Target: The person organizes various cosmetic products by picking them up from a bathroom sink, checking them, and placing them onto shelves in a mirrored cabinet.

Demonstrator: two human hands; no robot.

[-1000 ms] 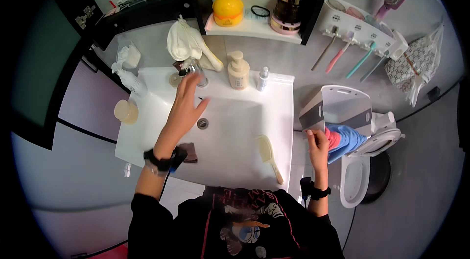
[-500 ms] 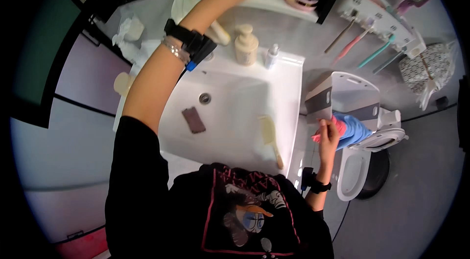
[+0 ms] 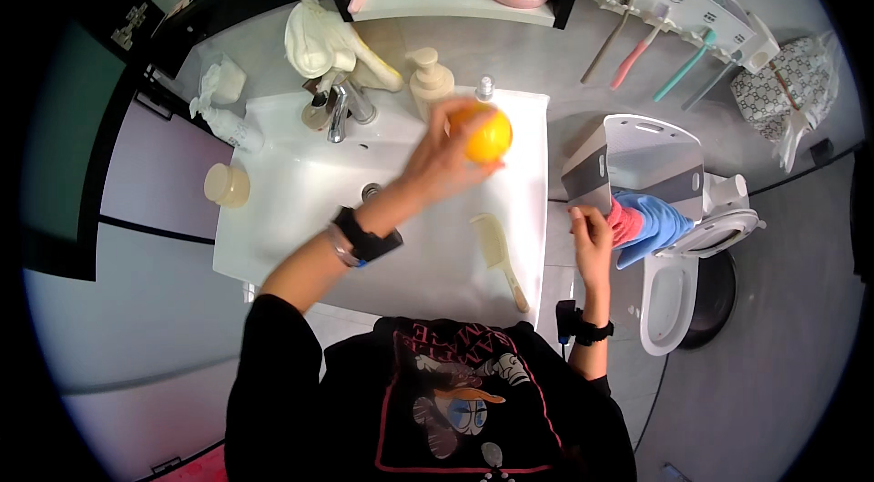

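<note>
My left hand (image 3: 442,159) is closed around a round yellow-orange object (image 3: 489,134), above the right back part of the white sink (image 3: 428,273). Motion blurs this hand a little. A cream comb with a handle (image 3: 499,259) lies in the sink on its right side. Beside the sink is my right hand (image 3: 592,241), its fingers curled in; whatever they may hold cannot be made out. Close by it, a pink and blue cloth (image 3: 646,225) hangs over the edge of a grey and white basket (image 3: 654,129). My left forearm covers part of the basin.
Behind the basin stand a faucet (image 3: 350,109), a beige pump bottle (image 3: 430,81) and a small clear-capped bottle (image 3: 485,88). An open shelf (image 3: 446,4) is above. Toothbrushes hang from a wall holder (image 3: 678,4). A cream jar (image 3: 227,185) sits at the left rim.
My left hand has come down from the shelf toward me, bringing the round yellow-orange object over the sink. My right hand has shifted slightly left, away from the pink cloth.
</note>
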